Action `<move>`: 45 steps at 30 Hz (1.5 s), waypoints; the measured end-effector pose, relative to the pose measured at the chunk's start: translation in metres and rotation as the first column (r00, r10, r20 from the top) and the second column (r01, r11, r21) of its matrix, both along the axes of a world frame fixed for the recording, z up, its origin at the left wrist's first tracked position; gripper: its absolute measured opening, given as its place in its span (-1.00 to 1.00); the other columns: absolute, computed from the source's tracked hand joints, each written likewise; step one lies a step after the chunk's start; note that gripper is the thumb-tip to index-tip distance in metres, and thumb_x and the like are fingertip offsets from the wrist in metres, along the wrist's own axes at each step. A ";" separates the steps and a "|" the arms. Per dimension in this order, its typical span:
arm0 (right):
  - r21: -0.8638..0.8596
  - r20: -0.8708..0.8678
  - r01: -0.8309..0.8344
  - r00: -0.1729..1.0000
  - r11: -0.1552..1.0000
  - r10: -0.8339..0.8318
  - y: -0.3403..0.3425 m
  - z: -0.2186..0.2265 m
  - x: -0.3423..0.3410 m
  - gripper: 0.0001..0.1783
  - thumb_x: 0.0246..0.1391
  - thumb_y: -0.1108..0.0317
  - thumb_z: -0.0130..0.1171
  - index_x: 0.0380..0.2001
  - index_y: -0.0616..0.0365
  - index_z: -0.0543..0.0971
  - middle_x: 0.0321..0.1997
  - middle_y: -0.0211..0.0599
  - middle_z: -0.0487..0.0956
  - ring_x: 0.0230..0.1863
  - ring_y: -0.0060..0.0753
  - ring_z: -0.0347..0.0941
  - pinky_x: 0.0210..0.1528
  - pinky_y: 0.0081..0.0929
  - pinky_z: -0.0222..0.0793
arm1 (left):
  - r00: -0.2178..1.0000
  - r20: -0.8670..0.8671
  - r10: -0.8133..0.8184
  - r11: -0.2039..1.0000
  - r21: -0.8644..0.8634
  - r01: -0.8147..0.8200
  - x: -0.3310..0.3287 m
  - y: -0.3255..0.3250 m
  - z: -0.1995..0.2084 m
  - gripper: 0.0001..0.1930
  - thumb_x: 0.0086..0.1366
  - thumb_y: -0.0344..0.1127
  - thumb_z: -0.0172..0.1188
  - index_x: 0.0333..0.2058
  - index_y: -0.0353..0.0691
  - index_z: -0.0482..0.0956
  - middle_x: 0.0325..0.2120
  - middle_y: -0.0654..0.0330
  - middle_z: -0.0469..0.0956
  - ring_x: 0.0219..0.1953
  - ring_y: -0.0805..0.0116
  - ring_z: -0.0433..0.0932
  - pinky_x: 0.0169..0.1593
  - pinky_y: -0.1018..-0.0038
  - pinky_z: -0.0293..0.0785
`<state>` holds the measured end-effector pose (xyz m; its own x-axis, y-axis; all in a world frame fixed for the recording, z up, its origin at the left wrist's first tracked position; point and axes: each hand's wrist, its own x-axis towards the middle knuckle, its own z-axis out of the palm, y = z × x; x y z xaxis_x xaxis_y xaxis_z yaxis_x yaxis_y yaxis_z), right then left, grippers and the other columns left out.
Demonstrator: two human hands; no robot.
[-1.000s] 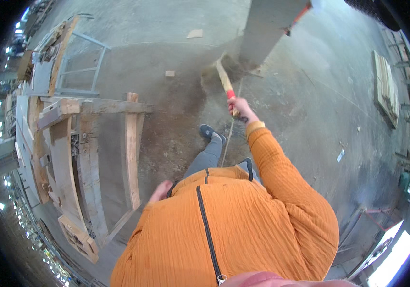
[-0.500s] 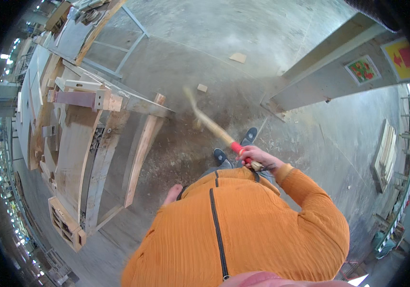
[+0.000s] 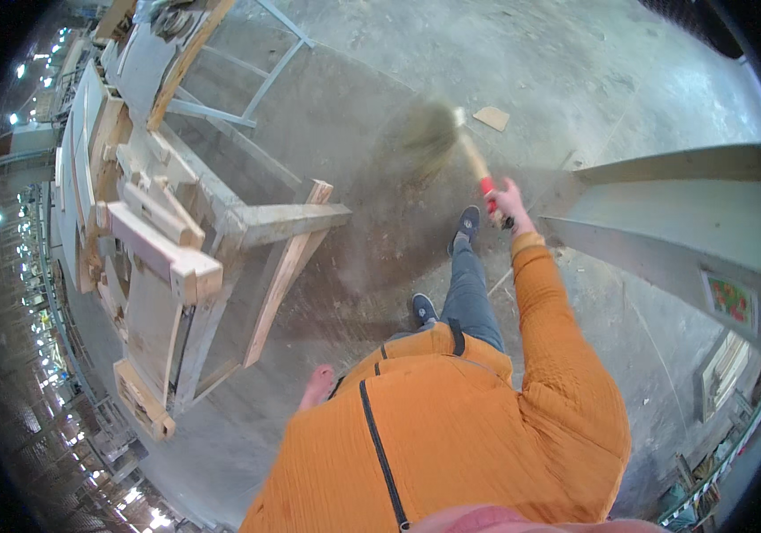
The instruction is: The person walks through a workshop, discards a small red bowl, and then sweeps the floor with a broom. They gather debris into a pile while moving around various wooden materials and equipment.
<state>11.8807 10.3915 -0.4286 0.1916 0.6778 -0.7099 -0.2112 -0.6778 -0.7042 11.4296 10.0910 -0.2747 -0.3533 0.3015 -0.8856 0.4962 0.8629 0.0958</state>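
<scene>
While right fingers point(image 3: 508, 195) grip, slender broom point(image 3: 474, 158), blurred bristles point(image 3: 429, 139)

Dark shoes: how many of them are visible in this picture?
2. One shoe is farther forward, below the broom and left of the right hand; the other shoe is lower, nearer the orange jacket. I see no others.

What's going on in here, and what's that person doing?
A person in an orange top is holding a broom in their right hand, with the fingers around the handle by its red part. The broom's bristles are a blur over the concrete floor, and a pale flat piece lies just beyond. The left hand is down by their side. A wooden frame stands on the left.
</scene>
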 end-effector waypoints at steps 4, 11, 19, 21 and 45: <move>-0.031 0.622 -0.123 0.775 0.992 0.115 0.109 0.010 0.087 -0.38 -0.22 0.39 0.06 -0.02 0.22 0.13 -0.48 -0.02 0.46 -0.57 -0.16 0.46 -0.53 -0.33 0.38 | 0.988 0.154 0.009 0.995 0.093 -0.024 0.042 0.069 -0.009 -0.68 0.18 -0.18 -0.05 -0.10 -0.11 0.37 -0.28 0.24 0.44 -0.36 0.42 0.45 -0.41 0.51 0.38; 0.153 0.250 -0.167 0.960 0.974 0.125 0.041 0.048 0.098 -0.42 -0.15 0.48 -0.01 -0.01 0.06 0.07 -0.44 -0.22 0.39 -0.65 -0.43 0.36 -0.68 -0.49 0.30 | 0.971 0.235 -0.051 0.994 0.101 0.028 0.124 0.176 -0.032 -0.66 0.20 -0.19 -0.04 -0.08 -0.19 0.35 -0.27 0.18 0.47 -0.35 0.44 0.46 -0.41 0.50 0.39; -0.183 -0.211 -0.303 0.941 0.935 0.263 -0.032 0.100 0.158 -0.37 -0.25 0.52 0.12 0.00 0.28 0.23 -0.49 -0.18 0.47 -0.66 -0.48 0.38 -0.71 -0.53 0.29 | 0.935 0.263 -0.239 0.958 0.223 0.182 0.161 0.289 -0.039 -0.70 0.19 -0.21 -0.03 -0.10 -0.11 0.37 -0.38 0.24 0.47 -0.36 0.47 0.45 -0.38 0.51 0.39; -0.174 0.043 -0.307 0.947 0.936 0.318 -0.024 0.063 0.193 -0.37 -0.27 0.47 0.16 -0.01 0.30 0.27 -0.48 -0.15 0.49 -0.64 -0.45 0.40 -0.66 -0.51 0.31 | 0.942 0.239 -0.237 0.951 0.257 0.174 0.157 0.301 -0.029 -0.69 0.19 -0.21 -0.03 -0.10 -0.13 0.37 -0.38 0.25 0.47 -0.35 0.47 0.45 -0.37 0.52 0.39; 0.019 -0.097 -0.897 0.437 0.441 0.894 0.293 0.046 -0.132 -0.46 -0.29 0.51 0.16 -0.09 0.13 0.36 -0.51 -0.27 0.48 -0.69 -0.53 0.38 -0.69 -0.55 0.32 | 0.931 0.340 -0.129 0.958 0.287 0.028 0.079 0.527 -0.075 -0.69 0.19 -0.21 -0.04 -0.09 -0.11 0.36 -0.36 0.25 0.46 -0.46 0.54 0.41 -0.51 0.58 0.35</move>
